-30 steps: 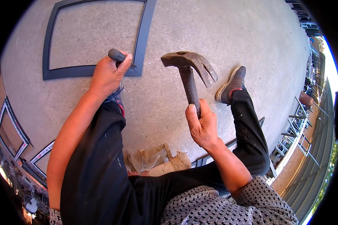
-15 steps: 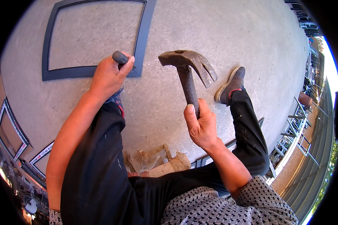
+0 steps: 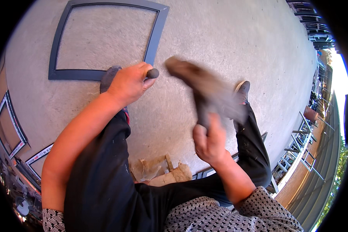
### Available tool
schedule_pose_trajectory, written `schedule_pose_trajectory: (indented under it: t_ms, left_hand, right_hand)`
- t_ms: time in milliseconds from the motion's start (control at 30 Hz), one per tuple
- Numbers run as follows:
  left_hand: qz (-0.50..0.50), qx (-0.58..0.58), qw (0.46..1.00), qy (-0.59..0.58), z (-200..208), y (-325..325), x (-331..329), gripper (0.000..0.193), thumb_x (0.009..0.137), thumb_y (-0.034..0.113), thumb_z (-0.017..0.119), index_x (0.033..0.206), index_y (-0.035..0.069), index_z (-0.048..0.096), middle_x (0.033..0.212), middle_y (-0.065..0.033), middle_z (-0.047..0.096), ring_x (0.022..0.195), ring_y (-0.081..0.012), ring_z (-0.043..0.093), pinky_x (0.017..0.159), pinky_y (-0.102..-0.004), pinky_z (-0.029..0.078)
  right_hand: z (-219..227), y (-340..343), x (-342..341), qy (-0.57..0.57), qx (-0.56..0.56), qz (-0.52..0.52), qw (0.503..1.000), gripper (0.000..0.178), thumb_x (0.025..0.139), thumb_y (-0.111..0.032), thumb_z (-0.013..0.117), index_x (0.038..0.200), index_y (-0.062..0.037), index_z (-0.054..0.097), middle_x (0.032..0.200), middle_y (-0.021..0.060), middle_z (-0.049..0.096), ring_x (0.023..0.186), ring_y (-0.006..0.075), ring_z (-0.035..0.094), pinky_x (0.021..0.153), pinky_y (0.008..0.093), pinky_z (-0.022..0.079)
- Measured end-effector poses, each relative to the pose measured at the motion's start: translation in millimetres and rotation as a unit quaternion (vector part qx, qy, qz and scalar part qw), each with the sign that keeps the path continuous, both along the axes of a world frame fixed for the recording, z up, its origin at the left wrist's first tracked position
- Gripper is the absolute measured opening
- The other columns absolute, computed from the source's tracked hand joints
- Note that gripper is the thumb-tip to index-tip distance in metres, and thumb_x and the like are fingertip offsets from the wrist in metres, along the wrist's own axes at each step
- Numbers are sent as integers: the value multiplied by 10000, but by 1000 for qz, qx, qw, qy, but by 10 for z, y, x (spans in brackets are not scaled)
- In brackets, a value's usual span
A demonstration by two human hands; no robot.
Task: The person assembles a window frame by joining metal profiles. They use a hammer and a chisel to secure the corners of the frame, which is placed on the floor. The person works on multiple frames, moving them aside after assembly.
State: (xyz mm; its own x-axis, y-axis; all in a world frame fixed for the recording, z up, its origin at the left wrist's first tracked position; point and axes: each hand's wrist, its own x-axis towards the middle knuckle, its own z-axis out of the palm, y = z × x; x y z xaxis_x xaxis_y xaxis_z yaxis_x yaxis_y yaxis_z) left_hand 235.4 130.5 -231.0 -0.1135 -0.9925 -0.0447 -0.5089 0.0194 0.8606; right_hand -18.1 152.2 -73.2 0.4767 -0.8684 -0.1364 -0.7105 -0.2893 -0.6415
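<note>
My left hand (image 3: 129, 86) is closed around a short dark rod with a rounded top end (image 3: 153, 73); its lower end is hidden, so I cannot tell its kind. This hand is over the near right corner of a grey rectangular frame (image 3: 157, 34) that lies flat on the floor. In my right hand (image 3: 210, 143) is the handle of a claw hammer (image 3: 201, 81), raised to the right of the rod and apart from it. Motion smears the hammer's head. My left shoe (image 3: 110, 77) is at the frame's near bar, partly behind my left hand.
Torn brown cardboard (image 3: 170, 174) lies between my legs. My right shoe (image 3: 242, 89) stands on the concrete floor (image 3: 228, 38). More frames (image 3: 7, 127) lie at the left. Metal racks and bars (image 3: 297, 143) line the right side.
My left hand has shifted right and slightly nearer with the rod. The hammer, sharp before, is blurred and turned lower on its claw side. My left shoe has come into sight at the frame.
</note>
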Motion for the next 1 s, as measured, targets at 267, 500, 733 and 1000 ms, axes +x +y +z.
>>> schedule_pose_trajectory:
  t_ms: [267, 500, 733, 1000]
  left_hand:
    - [52, 66, 996, -6, 21, -17, 34, 233, 1012, 280, 670, 985, 48, 665, 870, -132, 667, 829, -349, 678, 748, -406, 533]
    - [156, 105, 979, 75, -75, -25, 183, 317, 1064, 341, 646, 1016, 29, 676, 783, -7, 604, 759, -109, 575, 712, -302, 487]
    - [129, 104, 982, 94, -119, -41, 159, 303, 1076, 324, 637, 998, 33, 660, 776, 13, 569, 740, -91, 542, 687, -282, 464]
    - [120, 100, 985, 80, -92, -44, 138, 296, 1081, 316, 628, 1007, 32, 664, 780, 4, 571, 751, -98, 543, 704, -292, 471]
  right_hand:
    - [25, 2, 6, 45, 105, -82, 990, 324, 1070, -364, 627, 1078, -46, 564, 651, 194, 600, 585, 421, 654, 548, 461, 498]
    - [-34, -67, -89, 26, 91, -110, 989, 367, 1080, -392, 613, 1061, -26, 583, 657, 124, 599, 552, 254, 627, 560, 381, 493]
    - [-57, -31, -133, 34, 98, -115, 988, 362, 1080, -385, 616, 1049, -26, 586, 642, 116, 597, 542, 242, 634, 546, 384, 493]
    - [-78, -24, -119, 34, 112, -108, 987, 348, 1080, -361, 621, 1005, -25, 571, 630, 124, 589, 532, 262, 627, 534, 394, 481]
